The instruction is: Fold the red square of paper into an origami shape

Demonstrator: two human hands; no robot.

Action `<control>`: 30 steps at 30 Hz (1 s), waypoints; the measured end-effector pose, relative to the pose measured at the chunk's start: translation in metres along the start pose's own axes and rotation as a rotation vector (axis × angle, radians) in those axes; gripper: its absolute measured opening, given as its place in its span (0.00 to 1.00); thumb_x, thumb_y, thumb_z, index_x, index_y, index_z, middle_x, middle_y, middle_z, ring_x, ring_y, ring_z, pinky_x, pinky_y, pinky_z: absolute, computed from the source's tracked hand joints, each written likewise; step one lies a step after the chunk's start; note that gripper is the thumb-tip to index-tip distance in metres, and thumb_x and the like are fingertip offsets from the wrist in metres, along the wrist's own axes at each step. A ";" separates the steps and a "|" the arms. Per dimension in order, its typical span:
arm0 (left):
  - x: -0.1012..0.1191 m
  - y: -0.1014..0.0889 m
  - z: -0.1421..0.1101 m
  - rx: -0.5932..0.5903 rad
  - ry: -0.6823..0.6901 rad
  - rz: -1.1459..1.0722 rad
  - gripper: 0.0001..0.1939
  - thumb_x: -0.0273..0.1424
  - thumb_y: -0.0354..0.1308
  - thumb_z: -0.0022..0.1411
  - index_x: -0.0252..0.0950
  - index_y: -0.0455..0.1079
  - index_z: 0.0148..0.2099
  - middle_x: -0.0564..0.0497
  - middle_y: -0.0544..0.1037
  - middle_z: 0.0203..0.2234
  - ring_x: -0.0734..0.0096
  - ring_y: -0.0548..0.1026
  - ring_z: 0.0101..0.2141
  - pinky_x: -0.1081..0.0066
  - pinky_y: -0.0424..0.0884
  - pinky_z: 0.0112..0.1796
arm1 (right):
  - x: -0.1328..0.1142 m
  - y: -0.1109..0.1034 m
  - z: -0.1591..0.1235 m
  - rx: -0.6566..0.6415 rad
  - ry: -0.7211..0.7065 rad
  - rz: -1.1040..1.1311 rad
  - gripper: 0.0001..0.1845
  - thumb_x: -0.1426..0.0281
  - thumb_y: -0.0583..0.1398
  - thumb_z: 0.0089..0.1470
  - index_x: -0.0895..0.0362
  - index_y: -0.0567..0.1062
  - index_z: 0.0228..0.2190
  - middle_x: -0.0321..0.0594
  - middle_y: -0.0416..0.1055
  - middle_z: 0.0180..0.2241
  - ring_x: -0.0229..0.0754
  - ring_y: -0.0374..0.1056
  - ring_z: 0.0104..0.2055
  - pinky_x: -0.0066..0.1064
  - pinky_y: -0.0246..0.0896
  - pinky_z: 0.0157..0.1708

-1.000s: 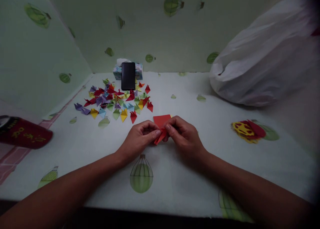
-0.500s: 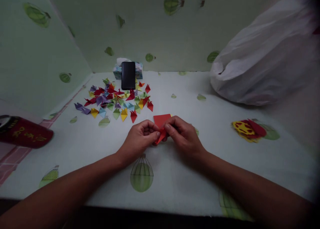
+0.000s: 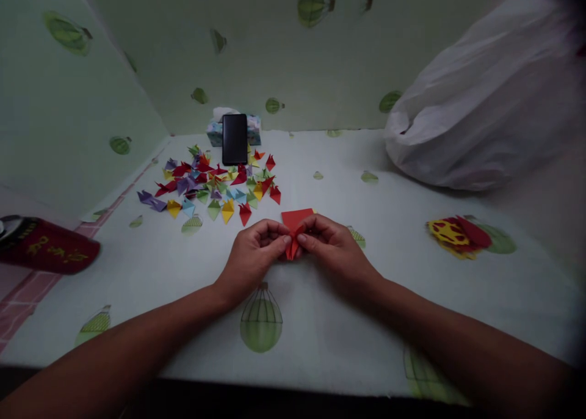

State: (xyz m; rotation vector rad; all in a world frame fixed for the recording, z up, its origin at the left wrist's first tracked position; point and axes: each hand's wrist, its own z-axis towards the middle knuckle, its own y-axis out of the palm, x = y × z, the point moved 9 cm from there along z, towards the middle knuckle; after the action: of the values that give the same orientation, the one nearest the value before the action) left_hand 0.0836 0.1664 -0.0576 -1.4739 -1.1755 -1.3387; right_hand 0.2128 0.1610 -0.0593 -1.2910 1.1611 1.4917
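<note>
My left hand [image 3: 254, 254] and my right hand [image 3: 330, 247] meet at the table's middle, both pinching a small folded red paper piece [image 3: 291, 247] between thumbs and forefingers. Just behind the fingers lies a flat stack of red paper sheets [image 3: 296, 217] on the table. A scatter of several small folded paper pieces [image 3: 213, 184] in red, purple, yellow, green and blue lies farther back on the left.
A black phone [image 3: 235, 138] leans upright against a tissue box [image 3: 215, 129] at the back. A large white plastic bag [image 3: 485, 101] fills the back right. A red can [image 3: 48, 248] lies at the left edge. Red and yellow paper [image 3: 455, 233] sits right.
My fingertips have drawn closer together on the red piece, which now looks more tightly folded and shorter. The view shifted slightly.
</note>
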 end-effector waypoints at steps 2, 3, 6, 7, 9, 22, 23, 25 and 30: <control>0.001 0.001 0.000 -0.023 0.017 0.025 0.09 0.34 0.64 0.59 0.32 0.73 0.35 0.52 0.77 0.27 0.75 0.74 0.28 0.73 0.71 0.32 | -0.002 0.000 0.000 0.000 -0.013 -0.033 0.03 0.70 0.62 0.56 0.56 0.73 0.30 0.34 0.74 0.26 0.36 0.72 0.30 0.32 0.68 0.35; 0.002 0.001 0.000 -0.026 0.026 0.037 0.09 0.35 0.63 0.60 0.32 0.73 0.34 0.52 0.76 0.26 0.75 0.73 0.27 0.73 0.71 0.32 | -0.002 0.001 0.000 -0.002 -0.017 -0.043 0.04 0.70 0.62 0.56 0.56 0.73 0.30 0.34 0.75 0.26 0.36 0.72 0.30 0.32 0.68 0.35; 0.003 0.000 0.000 -0.010 0.033 0.055 0.09 0.34 0.64 0.59 0.33 0.73 0.33 0.53 0.76 0.25 0.75 0.73 0.27 0.74 0.70 0.31 | -0.004 0.002 -0.001 -0.012 -0.016 -0.051 0.06 0.70 0.61 0.58 0.56 0.73 0.29 0.35 0.75 0.26 0.37 0.72 0.30 0.32 0.69 0.36; 0.002 0.000 0.000 -0.007 0.030 0.056 0.08 0.33 0.65 0.59 0.33 0.73 0.32 0.53 0.76 0.25 0.75 0.73 0.27 0.74 0.70 0.31 | -0.004 0.002 -0.001 -0.007 -0.016 -0.053 0.06 0.69 0.61 0.58 0.57 0.73 0.29 0.35 0.75 0.26 0.37 0.72 0.30 0.32 0.68 0.36; 0.001 0.000 0.000 -0.007 0.026 0.054 0.08 0.33 0.66 0.58 0.33 0.73 0.32 0.53 0.77 0.25 0.75 0.73 0.27 0.74 0.70 0.31 | -0.004 0.001 -0.001 0.001 -0.016 -0.059 0.06 0.69 0.61 0.58 0.57 0.73 0.29 0.35 0.74 0.26 0.37 0.71 0.29 0.31 0.68 0.35; 0.001 0.002 0.000 -0.045 0.024 0.072 0.11 0.36 0.62 0.63 0.34 0.72 0.31 0.53 0.75 0.23 0.74 0.71 0.27 0.73 0.69 0.32 | 0.000 0.001 -0.001 0.016 0.003 -0.077 0.07 0.68 0.61 0.57 0.56 0.72 0.28 0.35 0.74 0.25 0.37 0.71 0.29 0.32 0.68 0.34; 0.001 0.003 0.000 -0.044 0.025 0.075 0.11 0.36 0.62 0.62 0.34 0.72 0.31 0.53 0.75 0.23 0.75 0.71 0.26 0.73 0.69 0.32 | 0.000 0.000 -0.002 0.020 0.004 -0.067 0.07 0.68 0.61 0.56 0.56 0.72 0.27 0.35 0.74 0.25 0.37 0.71 0.28 0.32 0.68 0.34; 0.002 0.002 0.000 -0.037 0.025 0.082 0.11 0.35 0.63 0.61 0.34 0.73 0.31 0.54 0.75 0.23 0.75 0.71 0.26 0.73 0.69 0.31 | 0.000 0.000 -0.002 0.028 0.004 -0.060 0.07 0.68 0.62 0.56 0.56 0.72 0.27 0.34 0.73 0.24 0.37 0.71 0.28 0.31 0.68 0.33; 0.004 0.002 0.001 -0.012 0.041 0.107 0.09 0.34 0.64 0.59 0.34 0.73 0.30 0.54 0.75 0.23 0.75 0.72 0.26 0.73 0.70 0.30 | -0.001 -0.001 -0.002 0.029 0.006 -0.094 0.08 0.68 0.62 0.56 0.56 0.72 0.27 0.34 0.73 0.23 0.37 0.71 0.28 0.32 0.68 0.33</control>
State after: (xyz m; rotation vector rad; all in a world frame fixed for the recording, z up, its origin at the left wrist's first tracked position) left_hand 0.0854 0.1676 -0.0542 -1.4895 -1.0502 -1.2988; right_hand 0.2143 0.1591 -0.0586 -1.3129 1.1065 1.3987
